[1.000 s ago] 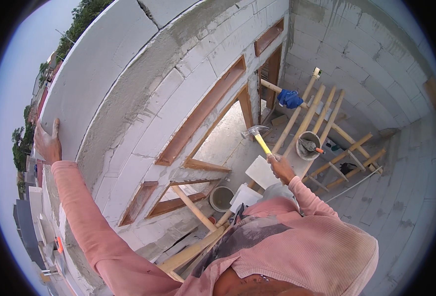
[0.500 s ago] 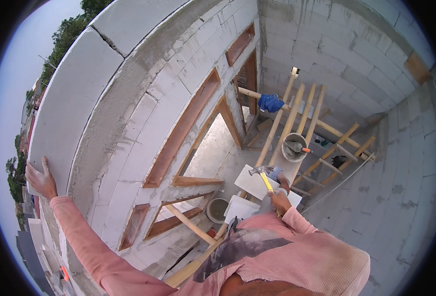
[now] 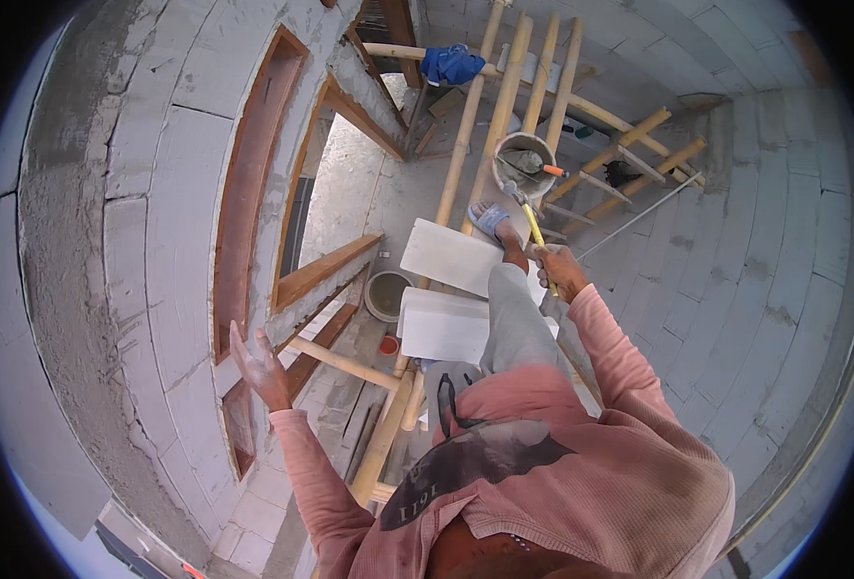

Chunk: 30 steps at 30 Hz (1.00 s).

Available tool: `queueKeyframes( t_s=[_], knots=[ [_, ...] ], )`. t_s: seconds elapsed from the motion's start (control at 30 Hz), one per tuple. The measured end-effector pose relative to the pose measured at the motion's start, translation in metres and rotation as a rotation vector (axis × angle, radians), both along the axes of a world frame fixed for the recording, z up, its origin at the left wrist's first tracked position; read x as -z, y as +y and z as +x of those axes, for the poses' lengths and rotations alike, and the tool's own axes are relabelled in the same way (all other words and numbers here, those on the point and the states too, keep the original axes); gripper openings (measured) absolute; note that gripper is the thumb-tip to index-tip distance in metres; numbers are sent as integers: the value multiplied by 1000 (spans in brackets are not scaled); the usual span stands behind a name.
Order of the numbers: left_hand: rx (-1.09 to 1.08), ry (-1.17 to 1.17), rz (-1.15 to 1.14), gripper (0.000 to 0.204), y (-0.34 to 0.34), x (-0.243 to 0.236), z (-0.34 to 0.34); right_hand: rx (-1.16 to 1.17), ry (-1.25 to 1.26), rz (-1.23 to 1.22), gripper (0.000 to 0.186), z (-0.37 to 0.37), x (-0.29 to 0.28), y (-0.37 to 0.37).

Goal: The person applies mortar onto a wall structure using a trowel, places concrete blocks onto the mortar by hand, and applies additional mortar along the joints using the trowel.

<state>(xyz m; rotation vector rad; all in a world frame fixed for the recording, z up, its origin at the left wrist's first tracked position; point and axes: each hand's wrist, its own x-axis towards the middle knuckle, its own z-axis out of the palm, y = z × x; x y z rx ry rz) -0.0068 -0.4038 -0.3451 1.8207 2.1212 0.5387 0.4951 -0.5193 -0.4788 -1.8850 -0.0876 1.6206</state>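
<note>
Lifted off the block wall, the left hand is held open; bamboo scaffolding is below; the hammer is gripped by the right hand.

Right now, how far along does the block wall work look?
Done: the block wall stands many courses high, window openings framed in wood. In hand: the right hand grips a yellow-handled hammer; the left hand is open beside the wall. Left: two loose white blocks lie on the scaffold, and the mortar bucket holds mortar and a trowel.
</note>
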Motion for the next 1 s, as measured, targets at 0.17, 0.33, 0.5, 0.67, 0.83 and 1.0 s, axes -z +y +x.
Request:
queueKeyframes(
  t_s=[0.17,0.33,0.5,0.67,0.83,1.0],
  knots=[
    [11,-477,-625,72,-44,199,169,-160,-285,-49,24,65,69,1],
    [363,-455,-606,93,31,382,332,-50,-182,-364,21,88,122,-39],
    [810,33,-567,125,131,501,475,-26,-84,-580,25,114,223,-82],
    [990,-62,-689,124,176,583,531,-36,-84,-583,37,107,314,-86],
    [849,-143,-900,91,194,588,566,-398,-408,-551,49,136,410,-126],
    [1288,-25,-662,38,208,631,518,-522,-541,-386,49,101,469,-69]
  ],
)
